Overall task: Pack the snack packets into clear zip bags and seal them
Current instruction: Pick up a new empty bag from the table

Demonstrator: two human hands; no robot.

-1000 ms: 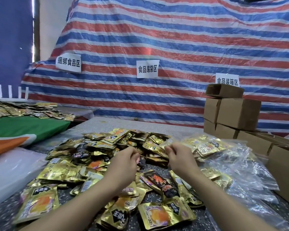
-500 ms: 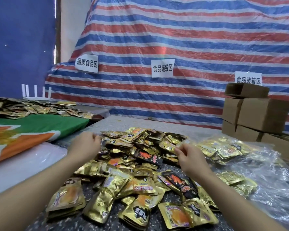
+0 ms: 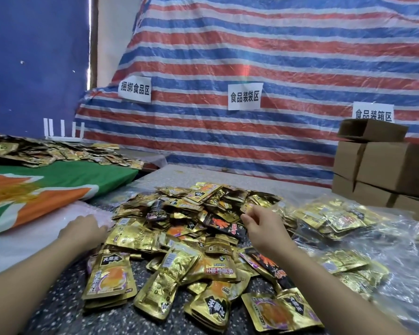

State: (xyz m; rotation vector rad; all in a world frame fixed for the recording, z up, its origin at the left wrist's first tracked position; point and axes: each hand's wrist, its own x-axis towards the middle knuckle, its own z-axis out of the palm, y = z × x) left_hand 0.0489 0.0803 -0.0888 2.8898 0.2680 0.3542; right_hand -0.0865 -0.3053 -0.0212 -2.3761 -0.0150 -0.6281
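Loose gold snack packets [image 3: 179, 238] heaped mid-table within reach of both hands; filled clear zip bags [image 3: 334, 218] stacked right of the heap, toward the cardboard boxes [image 3: 382, 165], probably so finished bags feed the boxing end. My left hand [image 3: 82, 229] is at the heap's left edge on the white plastic sheet [image 3: 22, 240], fingers curled down, and I can't tell if it grips anything. My right hand [image 3: 261, 226] pinches a clear bag edge at the heap's far right, fingers bent.

Brown cardboard boxes [image 3: 382, 170] stacked at table's far right corner; green-orange-white printed cloth [image 3: 46, 189] along left edge; striped red-blue-white tarpaulin [image 3: 276, 56] behind.
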